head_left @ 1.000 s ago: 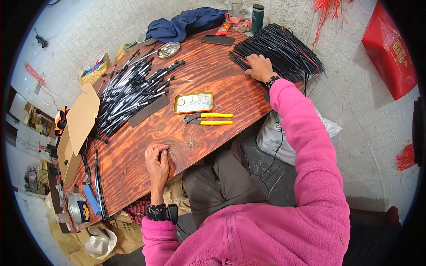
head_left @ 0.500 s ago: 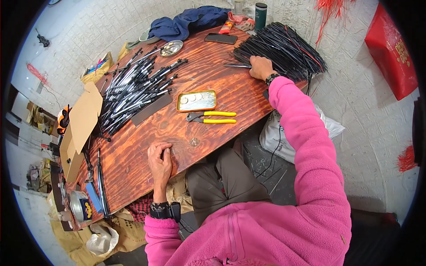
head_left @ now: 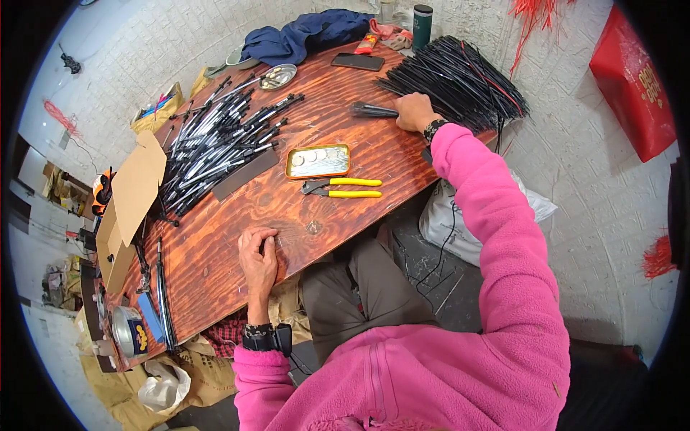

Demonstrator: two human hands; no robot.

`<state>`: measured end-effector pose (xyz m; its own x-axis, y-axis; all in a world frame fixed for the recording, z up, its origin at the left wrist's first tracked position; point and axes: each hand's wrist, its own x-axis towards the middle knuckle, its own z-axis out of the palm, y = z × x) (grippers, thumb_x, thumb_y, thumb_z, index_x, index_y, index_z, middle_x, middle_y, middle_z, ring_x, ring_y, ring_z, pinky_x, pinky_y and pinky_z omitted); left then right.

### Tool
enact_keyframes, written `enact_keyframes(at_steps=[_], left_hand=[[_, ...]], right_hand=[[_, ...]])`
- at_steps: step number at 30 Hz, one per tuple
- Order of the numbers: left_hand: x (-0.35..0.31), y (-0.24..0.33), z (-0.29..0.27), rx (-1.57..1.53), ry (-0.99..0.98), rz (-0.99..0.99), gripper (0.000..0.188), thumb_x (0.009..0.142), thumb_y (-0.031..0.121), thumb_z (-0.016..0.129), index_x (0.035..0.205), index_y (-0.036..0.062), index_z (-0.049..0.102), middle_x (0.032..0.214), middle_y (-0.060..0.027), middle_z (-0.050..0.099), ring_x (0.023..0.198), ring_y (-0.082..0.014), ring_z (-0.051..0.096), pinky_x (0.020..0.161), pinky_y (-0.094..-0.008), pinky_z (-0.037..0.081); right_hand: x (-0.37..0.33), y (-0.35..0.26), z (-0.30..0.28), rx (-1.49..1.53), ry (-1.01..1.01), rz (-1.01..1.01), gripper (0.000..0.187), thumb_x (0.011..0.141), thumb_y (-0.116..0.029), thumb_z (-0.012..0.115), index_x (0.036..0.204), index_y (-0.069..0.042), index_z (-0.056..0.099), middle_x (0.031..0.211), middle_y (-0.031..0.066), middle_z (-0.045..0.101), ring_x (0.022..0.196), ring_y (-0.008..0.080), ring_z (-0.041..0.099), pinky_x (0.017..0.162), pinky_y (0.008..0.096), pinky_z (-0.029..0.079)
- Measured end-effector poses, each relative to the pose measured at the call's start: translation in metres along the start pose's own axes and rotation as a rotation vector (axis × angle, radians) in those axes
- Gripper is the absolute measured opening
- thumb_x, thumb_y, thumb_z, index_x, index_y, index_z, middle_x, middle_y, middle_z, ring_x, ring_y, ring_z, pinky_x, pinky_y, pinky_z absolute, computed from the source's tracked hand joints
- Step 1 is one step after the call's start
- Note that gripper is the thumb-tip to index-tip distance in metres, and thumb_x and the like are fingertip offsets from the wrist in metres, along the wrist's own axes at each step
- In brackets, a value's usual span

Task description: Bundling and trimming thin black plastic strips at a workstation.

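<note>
Near the far right of the wooden table, my right hand (head_left: 417, 113) is closed around a small bundle of thin black rods (head_left: 370, 110). The bundle's grey-black ends stick out to the left of the fingers. Just beyond that hand lies a large pile of thin black rods (head_left: 467, 79), with a red strand across it. My left hand (head_left: 257, 258) rests at the table's near edge, fingers curled in and nothing visible in them. Between the hands are cutting pliers (head_left: 352, 188) with yellow handles and a small tin (head_left: 318, 162) holding thin silver pieces and round discs.
Black and silver rods (head_left: 215, 144) lie heaped at the left, near an open cardboard box (head_left: 133, 201). At the back are a phone (head_left: 357, 62), a metal dish (head_left: 279, 77), a blue cloth (head_left: 309, 36) and a green tumbler (head_left: 422, 27). A can (head_left: 129, 330) stands at the left edge.
My right hand has drawn slightly left and toward me from the pile, and the bundle's ends now show more clearly in front of the pile. My left hand has barely moved.
</note>
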<state>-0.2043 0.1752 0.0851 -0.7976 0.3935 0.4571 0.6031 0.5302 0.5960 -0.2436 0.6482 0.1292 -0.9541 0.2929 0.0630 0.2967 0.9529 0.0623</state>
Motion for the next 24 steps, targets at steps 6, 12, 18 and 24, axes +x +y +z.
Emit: enact_keyframes(at_steps=[6,12,18,24], left_hand=[[0.001,0.003,0.003,-0.008,-0.002,0.014,0.009,0.089,0.002,0.062,0.093,0.0035,0.069,0.098,-0.0092,0.064,0.101,-0.0278,0.057,0.092,-0.0374,0.043],[-0.001,0.004,0.000,-0.020,-0.011,-0.004,0.008,0.091,0.003,0.061,0.094,0.0026,0.069,0.098,-0.0092,0.064,0.101,-0.0268,0.057,0.093,-0.0366,0.042],[-0.002,0.003,-0.001,0.010,-0.004,0.001,0.008,0.089,0.004,0.062,0.093,0.0039,0.069,0.097,-0.0090,0.064,0.100,-0.0276,0.057,0.092,-0.0374,0.042],[-0.002,0.003,0.001,-0.010,-0.024,-0.015,0.008,0.092,0.006,0.062,0.094,0.0031,0.069,0.095,-0.0085,0.063,0.099,-0.0264,0.057,0.093,-0.0366,0.042]], right_hand=[[-0.015,0.011,0.006,0.158,0.043,-0.052,0.033,0.087,-0.028,0.063,0.111,-0.006,0.069,0.104,0.0173,0.071,0.100,0.0335,0.068,0.087,0.0456,0.052],[-0.033,0.013,0.031,0.264,0.246,-0.160,0.038,0.088,-0.034,0.067,0.113,-0.006,0.063,0.101,0.0174,0.069,0.098,0.0362,0.067,0.083,0.0470,0.052],[-0.043,0.004,0.028,0.219,0.246,-0.190,0.043,0.086,-0.037,0.071,0.114,-0.005,0.065,0.115,0.0195,0.064,0.112,0.0376,0.060,0.086,0.0478,0.051],[-0.027,-0.006,0.007,0.179,-0.002,-0.053,0.037,0.084,-0.034,0.071,0.105,-0.003,0.070,0.121,0.0187,0.060,0.115,0.0371,0.057,0.090,0.0467,0.051]])
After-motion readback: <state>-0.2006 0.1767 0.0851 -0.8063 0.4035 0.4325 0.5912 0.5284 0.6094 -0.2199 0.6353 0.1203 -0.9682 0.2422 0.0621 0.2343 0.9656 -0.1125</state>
